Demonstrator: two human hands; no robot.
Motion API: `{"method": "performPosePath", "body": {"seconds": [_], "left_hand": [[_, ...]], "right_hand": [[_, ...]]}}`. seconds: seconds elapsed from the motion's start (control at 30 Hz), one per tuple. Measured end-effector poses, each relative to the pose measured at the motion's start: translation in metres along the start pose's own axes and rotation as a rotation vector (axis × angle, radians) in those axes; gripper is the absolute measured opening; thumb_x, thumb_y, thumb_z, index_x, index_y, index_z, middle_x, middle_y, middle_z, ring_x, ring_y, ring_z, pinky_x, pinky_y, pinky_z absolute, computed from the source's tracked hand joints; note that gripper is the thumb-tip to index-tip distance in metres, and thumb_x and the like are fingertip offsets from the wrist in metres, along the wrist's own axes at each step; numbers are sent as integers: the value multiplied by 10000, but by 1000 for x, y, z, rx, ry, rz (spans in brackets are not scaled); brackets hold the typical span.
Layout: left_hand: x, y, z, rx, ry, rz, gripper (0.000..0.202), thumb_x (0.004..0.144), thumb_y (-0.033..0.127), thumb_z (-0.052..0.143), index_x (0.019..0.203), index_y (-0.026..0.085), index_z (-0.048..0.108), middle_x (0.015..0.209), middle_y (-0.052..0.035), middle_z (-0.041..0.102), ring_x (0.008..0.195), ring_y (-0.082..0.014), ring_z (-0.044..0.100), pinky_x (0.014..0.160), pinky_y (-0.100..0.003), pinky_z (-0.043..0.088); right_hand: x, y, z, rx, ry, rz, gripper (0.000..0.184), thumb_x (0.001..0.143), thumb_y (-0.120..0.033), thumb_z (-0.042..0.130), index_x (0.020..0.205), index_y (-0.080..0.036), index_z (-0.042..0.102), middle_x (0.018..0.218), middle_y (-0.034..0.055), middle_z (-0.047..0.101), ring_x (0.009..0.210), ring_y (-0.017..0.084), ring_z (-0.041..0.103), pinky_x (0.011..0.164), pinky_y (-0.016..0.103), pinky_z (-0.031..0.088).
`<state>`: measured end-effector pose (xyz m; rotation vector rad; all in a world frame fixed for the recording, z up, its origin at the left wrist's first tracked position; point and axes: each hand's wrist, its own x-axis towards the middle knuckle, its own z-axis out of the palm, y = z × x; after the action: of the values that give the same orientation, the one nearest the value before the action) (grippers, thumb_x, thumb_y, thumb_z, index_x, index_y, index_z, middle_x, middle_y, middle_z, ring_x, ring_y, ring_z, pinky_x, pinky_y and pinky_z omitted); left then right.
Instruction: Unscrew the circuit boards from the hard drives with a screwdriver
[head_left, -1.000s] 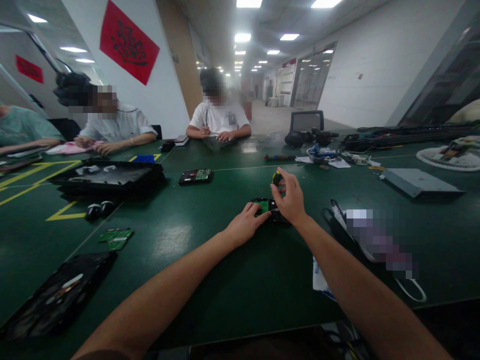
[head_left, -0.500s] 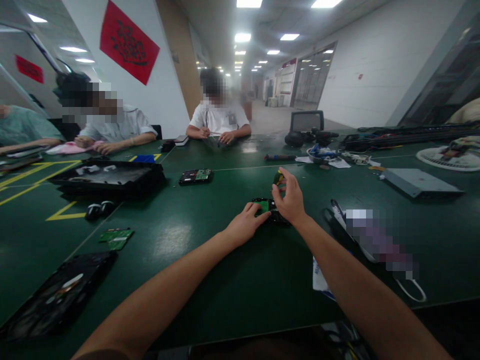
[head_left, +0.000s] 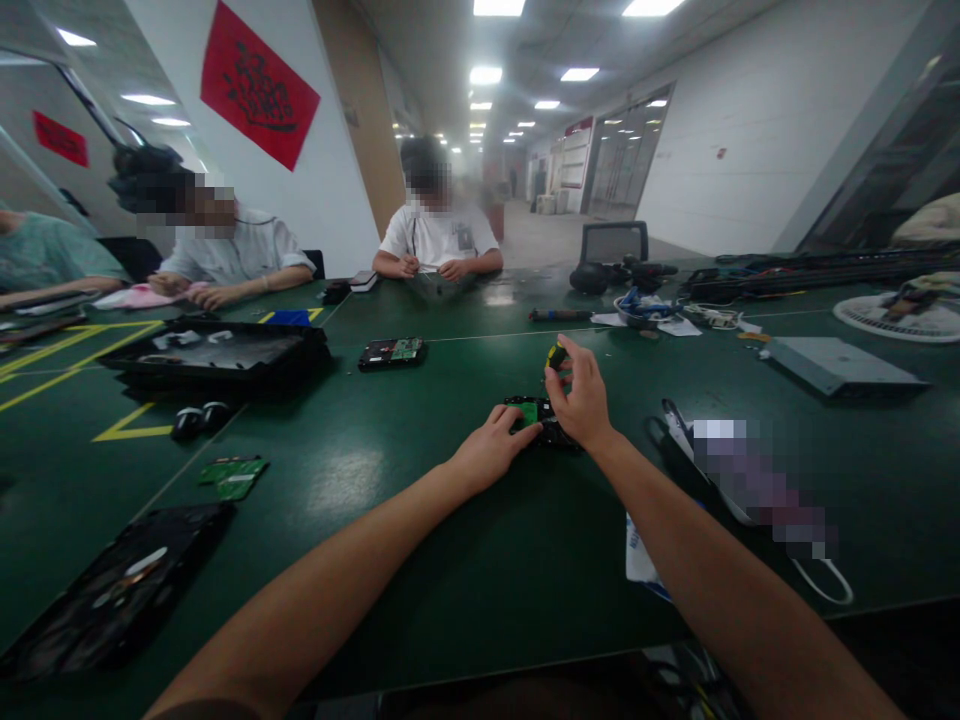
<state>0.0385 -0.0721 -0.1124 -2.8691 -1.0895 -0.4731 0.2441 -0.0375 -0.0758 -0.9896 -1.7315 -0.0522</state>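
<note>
A hard drive [head_left: 556, 432] with a green circuit board [head_left: 528, 411] lies on the table under both my hands. My left hand [head_left: 495, 445] grips its near left side, thumb and fingers closed about the edge. Upright above the drive is a screwdriver with a yellow and black handle [head_left: 556, 356]. My right hand [head_left: 581, 395] holds that handle between thumb and fingers. The screwdriver's tip is hidden, so I cannot tell whether it touches a screw. Further left sits a second hard drive [head_left: 391, 353], circuit board up.
Loose green circuit boards [head_left: 234, 477] and a large black drive casing [head_left: 120, 590] lie at left, below a black tray [head_left: 217, 350]. At right are a grey metal box [head_left: 844, 365] and a pouch with a strap [head_left: 739, 470]. Co-workers sit across the table.
The screwdriver handle has turned slightly in my right hand, showing more yellow. My left hand and the hard drive stay in place.
</note>
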Motion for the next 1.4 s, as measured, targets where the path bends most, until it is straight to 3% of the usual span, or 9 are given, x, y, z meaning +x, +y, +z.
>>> {"method": "performPosePath", "body": {"seconds": [0.27, 0.4, 0.63, 1.4], "left_hand": [[0, -1, 3, -2, 8, 3, 474, 1021, 169, 459, 1483, 274, 479, 1365, -129, 453, 1313, -312, 415, 999, -458, 522], [0, -1, 4, 13, 19, 18, 471, 1019, 155, 456, 1478, 254, 487, 1360, -139, 454, 1311, -313, 409, 1009, -456, 517], [0, 0, 2, 14, 19, 8, 465, 1025, 191, 457, 1478, 293, 478, 1354, -113, 456, 1309, -303, 429, 1001, -446, 522], [0, 0, 1, -4, 25, 11, 462, 1024, 182, 448, 1474, 283, 485, 1365, -118, 462, 1309, -297, 424, 1021, -472, 517]], "right_hand": [[1, 0, 0, 4, -2, -7, 520, 1005, -297, 486, 1518, -283, 400, 1311, 141, 522, 1044, 265, 625, 830, 478, 639], [1, 0, 0, 10, 38, 2, 550, 979, -316, 561, 1504, -265, 405, 1316, 148, 501, 991, 252, 631, 801, 469, 647], [1, -1, 0, 27, 15, -7, 569, 982, -275, 529, 1528, -276, 370, 1342, 152, 501, 999, 246, 644, 761, 437, 659], [1, -1, 0, -9, 11, -2, 598, 973, -305, 544, 1544, -283, 371, 1272, 136, 547, 964, 250, 631, 755, 440, 649]]}}
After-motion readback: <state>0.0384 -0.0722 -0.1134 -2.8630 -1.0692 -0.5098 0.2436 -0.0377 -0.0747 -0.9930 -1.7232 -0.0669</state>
